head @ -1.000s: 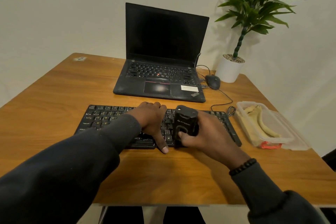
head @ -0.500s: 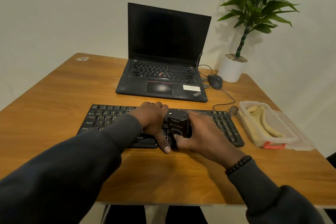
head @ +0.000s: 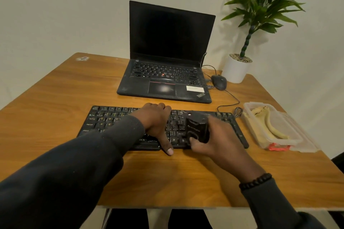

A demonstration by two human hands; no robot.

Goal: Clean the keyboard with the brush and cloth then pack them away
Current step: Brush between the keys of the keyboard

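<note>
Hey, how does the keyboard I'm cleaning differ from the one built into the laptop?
The external keyboard lies near the person, wide and separate; the laptop keyboard sits farther back, narrower and built into the laptop. The external keyboard has the left hand resting on it and the right hand holding a brush over it; the laptop keyboard is untouched. Only the laptop keyboard has a red pointing nub. Both are black.

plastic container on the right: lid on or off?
Off. The container is open-topped, with a yellowish cloth inside; the lid seems to lie beneath it.
</note>
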